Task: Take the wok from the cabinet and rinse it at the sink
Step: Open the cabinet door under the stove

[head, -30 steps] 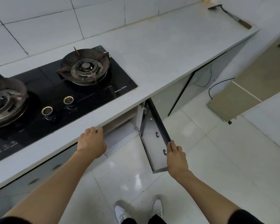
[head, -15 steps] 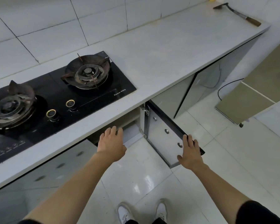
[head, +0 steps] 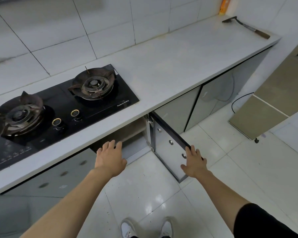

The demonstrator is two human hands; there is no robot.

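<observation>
Stove [head: 62, 107] — black glass, two burners — on pale counter [head: 170, 66]. Open cabinet [head: 131, 131], door [head: 170, 145] swung out. My left hand [head: 110, 160] and right hand [head: 193, 162] loose, empty. Wok unseen.

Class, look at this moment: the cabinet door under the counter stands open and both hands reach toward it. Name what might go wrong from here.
1. The open cabinet door juts into the walkway beside the right hand; a knee or shin could strike its edge.
2. The wok is not visible, so the left hand reaches blind into the dark cabinet opening.
3. Rising, the person may bump the counter edge overhead.
</observation>
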